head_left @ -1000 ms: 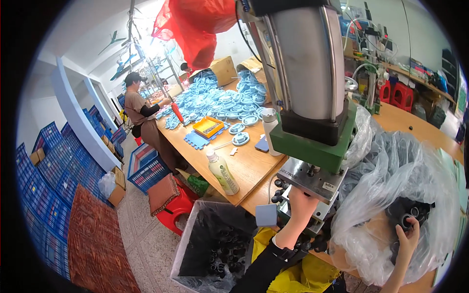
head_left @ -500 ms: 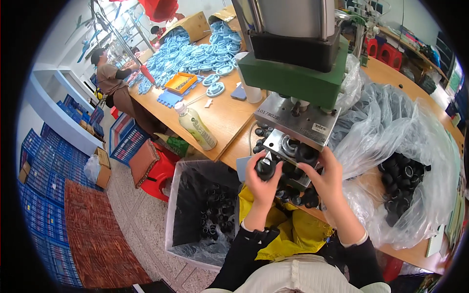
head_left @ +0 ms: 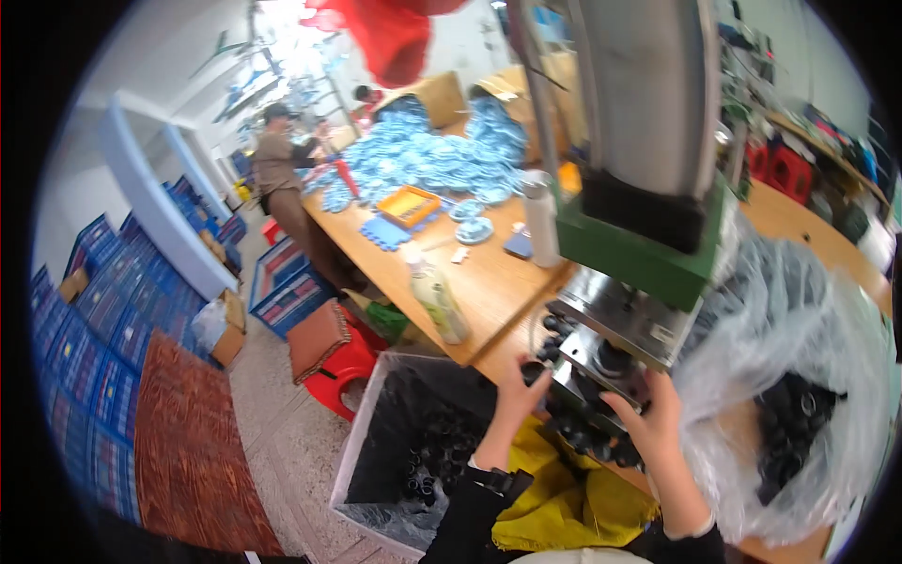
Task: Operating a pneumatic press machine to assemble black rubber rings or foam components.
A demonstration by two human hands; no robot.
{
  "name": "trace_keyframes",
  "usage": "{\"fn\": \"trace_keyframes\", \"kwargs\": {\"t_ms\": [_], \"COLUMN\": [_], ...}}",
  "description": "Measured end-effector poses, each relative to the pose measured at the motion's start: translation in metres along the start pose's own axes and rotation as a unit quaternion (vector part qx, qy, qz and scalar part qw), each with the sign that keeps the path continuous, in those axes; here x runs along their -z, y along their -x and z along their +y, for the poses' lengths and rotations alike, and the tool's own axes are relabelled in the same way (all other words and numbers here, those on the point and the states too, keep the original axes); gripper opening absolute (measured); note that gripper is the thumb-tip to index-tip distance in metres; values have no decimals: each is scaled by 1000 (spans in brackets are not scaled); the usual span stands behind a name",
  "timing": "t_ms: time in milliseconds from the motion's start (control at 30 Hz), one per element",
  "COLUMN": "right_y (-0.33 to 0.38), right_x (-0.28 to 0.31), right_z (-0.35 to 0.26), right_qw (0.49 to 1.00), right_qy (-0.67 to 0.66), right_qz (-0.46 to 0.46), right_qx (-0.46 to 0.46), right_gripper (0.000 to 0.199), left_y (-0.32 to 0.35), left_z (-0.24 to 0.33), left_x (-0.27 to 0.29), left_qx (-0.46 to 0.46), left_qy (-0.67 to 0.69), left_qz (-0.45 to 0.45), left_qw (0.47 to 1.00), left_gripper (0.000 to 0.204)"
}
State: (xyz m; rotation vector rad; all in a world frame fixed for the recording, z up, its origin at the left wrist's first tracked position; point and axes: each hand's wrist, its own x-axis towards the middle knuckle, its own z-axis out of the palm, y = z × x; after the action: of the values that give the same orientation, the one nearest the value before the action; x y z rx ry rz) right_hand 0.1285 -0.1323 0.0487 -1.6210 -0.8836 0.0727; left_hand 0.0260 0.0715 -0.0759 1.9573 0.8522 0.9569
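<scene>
The green press [head_left: 625,246] stands on the table [head_left: 498,331]. In front of the press and a little to its left, the left hand [head_left: 512,399] pinches a small black part [head_left: 534,372] between thumb and fingers; the view is blurred, so its exact form I cannot tell, but it seems round. The right hand [head_left: 655,420] is at the front right of the press, thumb and fingers apart, close to a second black piece [head_left: 615,359], which sits on the lower metal plate [head_left: 581,350] of the press; whether this hand grips anything, I cannot tell. In my judgement, such a part is light, enough for two fingers, and rather stiff, like hard plastic or firm rubber, so it should not break easily. Its surface may be smooth, and the curved side could turn under a loose pinch. The best hold is probably at the outer rim, with thumb and fingertip on opposite sides. For the piece on the plate, the side toward the person seems easier to reach, since the upper metal block [head_left: 625,320] of the press is close above. Many similar pieces [head_left: 799,428] lie in the clear plastic bag [head_left: 756,301] to the right of the press.
</scene>
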Motion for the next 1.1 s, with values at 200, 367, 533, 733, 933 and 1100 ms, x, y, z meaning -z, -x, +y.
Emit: {"fn": "trace_keyframes", "kwargs": {"t_ms": [200,367,533,733,933,1100], "right_y": [39,48,44,39,-96,-197], "right_x": [34,47,38,72,126,114], "right_z": [-12,-37,-54,-64,-16,53], "right_qw": [994,984,966,984,979,955], "right_qy": [58,73,61,30,-88,247], "right_qz": [67,-107,-222,-126,134,164], "right_qx": [63,125,116,119,129,-14], "right_gripper": [52,50,42,27,44,93], "left_y": [10,62,88,73,83,88], "left_z": [15,79,137,137,81,79], "left_x": [7,22,24,36,53,55], "left_qx": [6,-93,-93,-195,-14,34], "left_qy": [68,200,280,404,275,259], "left_qz": [24,22,-252,-276,-109,-52], "left_qw": [997,975,922,850,955,964], "left_gripper": [50,57,81,76,32,22]}}
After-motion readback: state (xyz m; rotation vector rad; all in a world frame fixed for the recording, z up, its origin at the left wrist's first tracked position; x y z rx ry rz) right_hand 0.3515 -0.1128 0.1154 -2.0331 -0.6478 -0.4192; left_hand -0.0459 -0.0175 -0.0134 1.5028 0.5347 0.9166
